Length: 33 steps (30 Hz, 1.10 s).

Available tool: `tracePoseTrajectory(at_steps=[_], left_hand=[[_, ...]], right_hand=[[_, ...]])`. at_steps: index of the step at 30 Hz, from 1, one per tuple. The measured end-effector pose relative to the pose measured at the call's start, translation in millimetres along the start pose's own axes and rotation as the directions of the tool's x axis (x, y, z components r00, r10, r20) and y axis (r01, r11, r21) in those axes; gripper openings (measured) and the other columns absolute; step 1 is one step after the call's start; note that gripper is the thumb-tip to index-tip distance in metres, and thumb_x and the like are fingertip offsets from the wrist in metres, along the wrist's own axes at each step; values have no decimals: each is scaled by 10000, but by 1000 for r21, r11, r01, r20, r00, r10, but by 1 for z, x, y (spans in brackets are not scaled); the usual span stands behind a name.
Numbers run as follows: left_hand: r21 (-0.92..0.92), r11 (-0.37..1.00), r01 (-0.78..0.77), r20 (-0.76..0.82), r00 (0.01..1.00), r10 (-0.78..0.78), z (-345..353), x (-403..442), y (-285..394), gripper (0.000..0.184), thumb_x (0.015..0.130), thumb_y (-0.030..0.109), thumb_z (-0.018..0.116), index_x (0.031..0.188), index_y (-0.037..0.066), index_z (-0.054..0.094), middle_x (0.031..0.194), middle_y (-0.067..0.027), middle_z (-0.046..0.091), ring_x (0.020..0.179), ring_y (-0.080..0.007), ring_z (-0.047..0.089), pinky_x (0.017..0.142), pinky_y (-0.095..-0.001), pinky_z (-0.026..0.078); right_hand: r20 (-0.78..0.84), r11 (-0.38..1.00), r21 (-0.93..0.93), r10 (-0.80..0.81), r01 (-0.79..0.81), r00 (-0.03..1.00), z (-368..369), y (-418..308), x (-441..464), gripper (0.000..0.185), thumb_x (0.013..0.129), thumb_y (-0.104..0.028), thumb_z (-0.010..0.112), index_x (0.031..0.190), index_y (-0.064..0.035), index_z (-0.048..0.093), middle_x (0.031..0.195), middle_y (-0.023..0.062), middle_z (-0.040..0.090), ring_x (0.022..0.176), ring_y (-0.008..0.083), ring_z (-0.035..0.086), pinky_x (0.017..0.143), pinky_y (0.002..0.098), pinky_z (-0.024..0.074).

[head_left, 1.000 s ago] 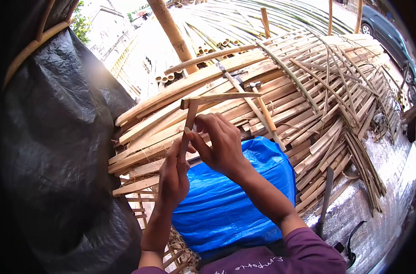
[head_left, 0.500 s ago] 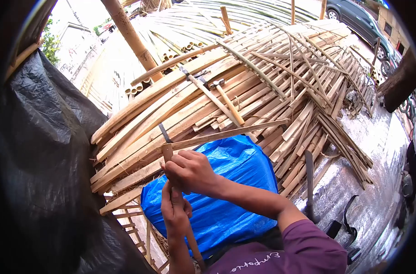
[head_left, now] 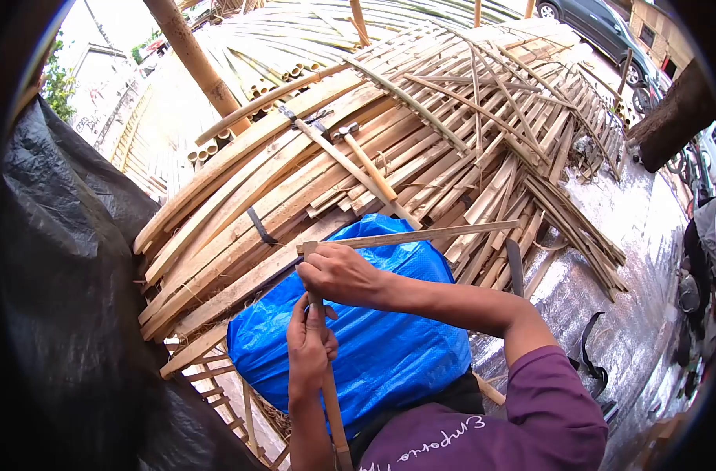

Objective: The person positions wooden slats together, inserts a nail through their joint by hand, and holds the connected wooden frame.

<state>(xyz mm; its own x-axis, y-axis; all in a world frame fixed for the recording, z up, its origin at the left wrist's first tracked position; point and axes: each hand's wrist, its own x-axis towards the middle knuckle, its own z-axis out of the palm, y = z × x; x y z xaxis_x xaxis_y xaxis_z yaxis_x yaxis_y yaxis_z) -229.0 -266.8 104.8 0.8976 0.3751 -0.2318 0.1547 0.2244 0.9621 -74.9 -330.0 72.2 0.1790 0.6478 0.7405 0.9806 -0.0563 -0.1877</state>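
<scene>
My left hand point(head_left: 311, 344) is closed round an upright bamboo strip point(head_left: 333, 416) that runs down past my forearm. Just above it, my right hand point(head_left: 340, 273) is closed at the strip's top end, its fingers partly hiding what they grip. A second thin slat point(head_left: 444, 232) reaches from this spot to the right and meets the strip at an angle; how the two are joined is hidden. Beneath both hands a blue plastic sheet point(head_left: 389, 334) covers something in front of me.
Long bamboo slats point(head_left: 240, 208) are piled ahead, with a hammer point(head_left: 370, 165) on them. A dark flat blade point(head_left: 516, 265) shows behind my right forearm. Black sheeting point(head_left: 67, 298) hangs at the left. A slatted frame point(head_left: 216, 385) is lower left; a tree trunk point(head_left: 672, 125) stands right.
The view has shifted a little. Both hands remain closed in the same place on the strip, and the slat with its right end has moved to the right.
</scene>
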Motion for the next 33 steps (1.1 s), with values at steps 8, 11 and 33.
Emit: tracePoseTrajectory(at_steps=[8, 11, 33], left_hand=[[107, 994, 10, 73, 997, -18, -1, 3, -8, 326, 1015, 262, 381, 1257, 45, 411, 885, -33, 517, 426, -8, 353, 343, -161, 261], [121, 993, 2, 114, 993, -16, -3, 5, -10, 331, 1016, 260, 376, 1258, 36, 409, 887, -37, 514, 426, -7, 349, 342, -161, 260], [30, 951, 308, 130, 942, -309, -9, -9, -49, 375, 1010, 245, 392, 1357, 118, 327, 860, -40, 524, 434, -39, 366, 366, -172, 291]], right_hand=[[182, 991, 131, 11, -36, 983, -11, 19, -14, 144, 783, -164, 595, 752, -68, 492, 677, 77, 556, 666, 257, 580, 597, 363, 476], [225, 981, 168, 54, -93, 973, -9, 21, -17, 141, 780, -150, 598, 747, -63, 492, 677, 85, 559, 672, 272, 582, 597, 370, 476], [346, 996, -8, -80, 88, 935, -6, 6, -59, 172, 773, -220, 606, 720, -74, 532, 687, 59, 564, 706, 217, 587, 563, 349, 469]])
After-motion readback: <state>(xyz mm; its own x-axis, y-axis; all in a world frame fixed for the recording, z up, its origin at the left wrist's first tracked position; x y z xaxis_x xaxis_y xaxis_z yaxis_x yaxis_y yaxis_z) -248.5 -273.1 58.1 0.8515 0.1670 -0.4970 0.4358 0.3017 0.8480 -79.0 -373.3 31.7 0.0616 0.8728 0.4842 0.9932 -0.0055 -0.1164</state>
